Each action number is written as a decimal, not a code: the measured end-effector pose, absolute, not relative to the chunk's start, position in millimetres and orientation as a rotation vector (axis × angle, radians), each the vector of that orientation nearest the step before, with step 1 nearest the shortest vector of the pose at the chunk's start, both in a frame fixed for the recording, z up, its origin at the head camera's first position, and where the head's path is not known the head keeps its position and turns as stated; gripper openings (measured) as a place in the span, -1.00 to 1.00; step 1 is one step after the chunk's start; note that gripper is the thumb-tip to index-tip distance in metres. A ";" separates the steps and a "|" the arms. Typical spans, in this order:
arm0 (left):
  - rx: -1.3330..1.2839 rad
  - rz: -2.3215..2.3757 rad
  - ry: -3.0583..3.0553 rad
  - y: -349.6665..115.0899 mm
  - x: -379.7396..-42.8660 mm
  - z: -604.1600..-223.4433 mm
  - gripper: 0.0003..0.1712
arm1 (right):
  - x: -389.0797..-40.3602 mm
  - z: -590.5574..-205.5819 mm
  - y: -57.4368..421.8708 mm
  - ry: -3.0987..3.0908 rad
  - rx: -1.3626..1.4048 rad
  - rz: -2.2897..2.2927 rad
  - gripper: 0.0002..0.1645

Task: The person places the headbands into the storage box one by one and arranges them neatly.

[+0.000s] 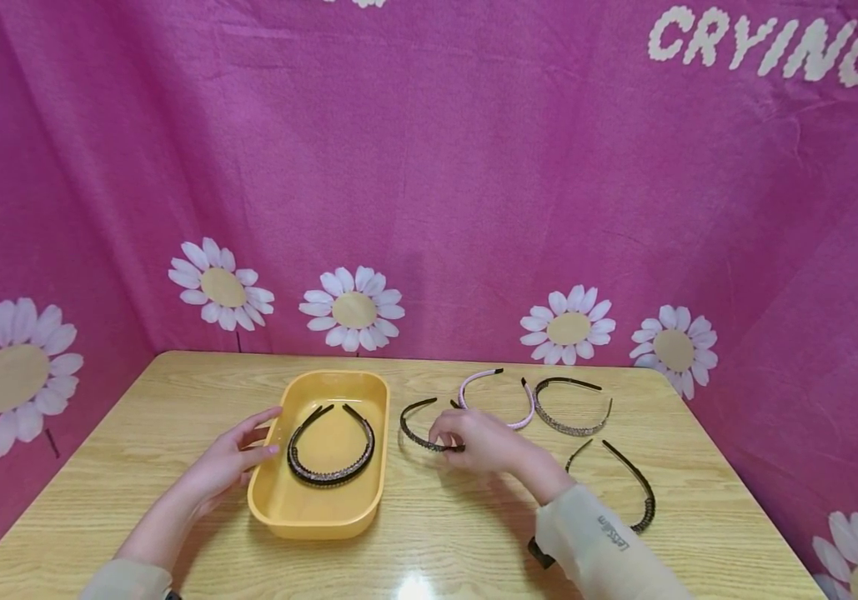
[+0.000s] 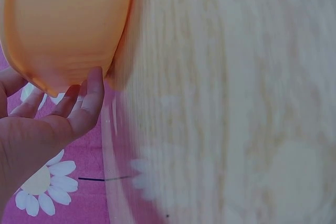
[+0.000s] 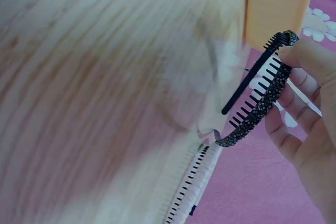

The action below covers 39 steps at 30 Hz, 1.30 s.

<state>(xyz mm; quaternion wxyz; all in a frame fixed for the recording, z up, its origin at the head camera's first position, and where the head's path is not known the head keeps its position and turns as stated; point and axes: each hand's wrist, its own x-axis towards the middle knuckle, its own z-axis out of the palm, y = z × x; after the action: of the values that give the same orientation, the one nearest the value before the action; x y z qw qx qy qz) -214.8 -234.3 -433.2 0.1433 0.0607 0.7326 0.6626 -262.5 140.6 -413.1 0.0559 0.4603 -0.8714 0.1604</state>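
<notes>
My right hand (image 1: 477, 440) pinches a dark glittery headband (image 1: 417, 435) by its band, just right of the yellow tray. In the right wrist view this headband (image 3: 262, 100) shows comb teeth along its inner side, with my thumb and fingers on its beaded band. My left hand (image 1: 222, 462) touches the left side of the yellow tray (image 1: 323, 530), its fingers fairly straight. In the left wrist view those fingers (image 2: 93, 95) lie against the tray's outer wall (image 2: 68, 24). Dark, sparkling headbands (image 1: 331, 477) lie nested together inside the tray.
Behind my right hand lies a lilac headband (image 1: 529, 408). A glittery headband (image 1: 571, 430) is right of it, and a black one (image 1: 642, 492) lies nearer, partly covered by my sleeve. A pink flowered cloth (image 1: 444, 183) hangs around the wooden table (image 1: 196, 392).
</notes>
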 end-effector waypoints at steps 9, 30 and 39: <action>0.188 1.925 2.102 -235.4 -215.5 -434.5 -0.25 | -263.1 -398.0 142.6 -2.561 1.429 0.523 -0.72; 0.161 1.903 2.134 -234.2 -215.7 -433.5 -0.28 | -259.9 -348.6 127.4 -2.490 1.494 0.473 -0.71; 0.163 1.920 2.125 -234.2 -215.1 -434.7 -0.26 | -256.3 -332.0 108.5 -2.461 1.545 0.447 -0.74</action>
<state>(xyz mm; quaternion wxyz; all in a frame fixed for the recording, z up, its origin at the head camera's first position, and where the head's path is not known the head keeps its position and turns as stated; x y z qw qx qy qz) -215.1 -234.2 -434.7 0.1364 0.0565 0.7339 0.6631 -256.3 108.5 -332.0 0.1006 0.5228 -0.8328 0.1514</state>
